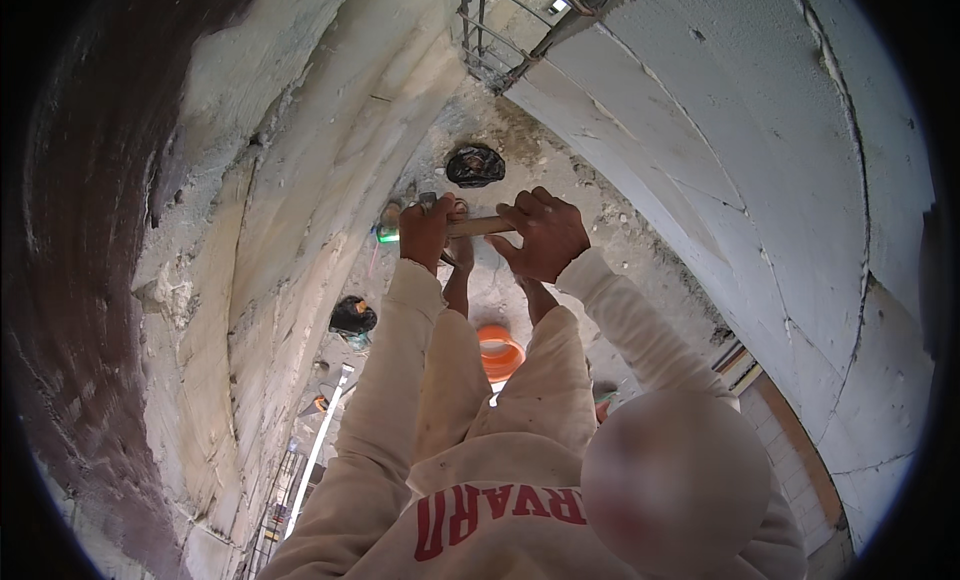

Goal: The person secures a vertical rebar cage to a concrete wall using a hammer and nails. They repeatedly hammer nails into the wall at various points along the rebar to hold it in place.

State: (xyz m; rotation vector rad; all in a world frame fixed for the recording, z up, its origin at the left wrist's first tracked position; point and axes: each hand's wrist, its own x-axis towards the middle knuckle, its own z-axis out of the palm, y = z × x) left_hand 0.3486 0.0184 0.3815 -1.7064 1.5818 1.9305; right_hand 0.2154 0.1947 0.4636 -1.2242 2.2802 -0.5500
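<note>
A hammer with a wooden handle (480, 226) is stretched crosswise between my two hands, in front of my body. My left hand (426, 234) is closed round its head end; dark metal shows above and below the fingers, and the rest of the head is hidden. On the right, the free end of the handle runs into the grip of my right hand (545, 232), whose fingers curl over it with the thumb below. Beneath the hammer my legs and feet are partly visible on the dusty ground.
Rough plastered wall (290, 180) rises close on the left, a grey block wall (720, 150) on the right. Below are a black plastic bag (475, 166), an orange bucket (499, 354), another dark bag (353, 316) and a white pipe (318, 450). Steel rebar (483, 25) juts out in the far corner.
</note>
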